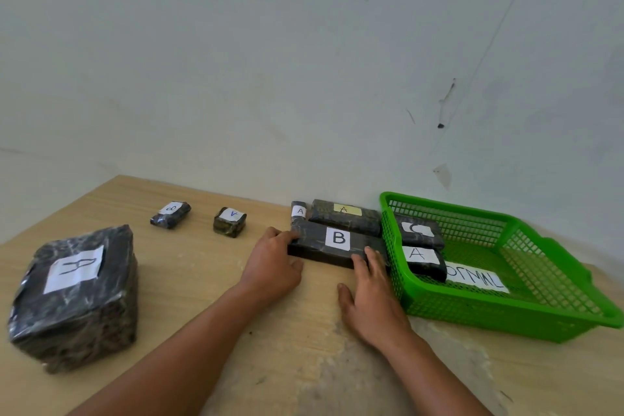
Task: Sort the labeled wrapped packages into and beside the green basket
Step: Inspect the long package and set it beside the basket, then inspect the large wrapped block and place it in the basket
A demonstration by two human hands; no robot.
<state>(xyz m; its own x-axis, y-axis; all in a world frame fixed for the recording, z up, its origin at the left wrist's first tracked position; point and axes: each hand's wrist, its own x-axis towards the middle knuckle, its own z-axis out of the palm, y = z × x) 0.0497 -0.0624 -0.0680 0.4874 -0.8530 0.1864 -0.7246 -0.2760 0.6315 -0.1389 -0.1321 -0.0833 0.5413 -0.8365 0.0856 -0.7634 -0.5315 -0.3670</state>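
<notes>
My left hand (270, 263) rests on the left end of the long B package (334, 245), fingers curled lightly on its corner. My right hand (369, 294) lies flat and spread at its right end, fingertips touching the top. Neither hand is really pinching it.

The B package lies on the counter (202, 280), touching the green basket (506, 321) on the basket's 9 o'clock side. If I push it more to the right, I think it could shove the basket or bump the two A packages packed tight behind it at 12 o'clock: a long one (344, 218) and a thin one (299, 213). My flat fingers could slip, since the wrap looks shiny.

The B package is long, dark and flat, wrapped in glossy plastic, with a white label showing a black B. Inside the basket sit a C package (418, 233) and an A package (425, 262). At 9 o'clock, well apart, wait a big A package (76, 297), a small B package (170, 214) and a small A package (229, 221).
</notes>
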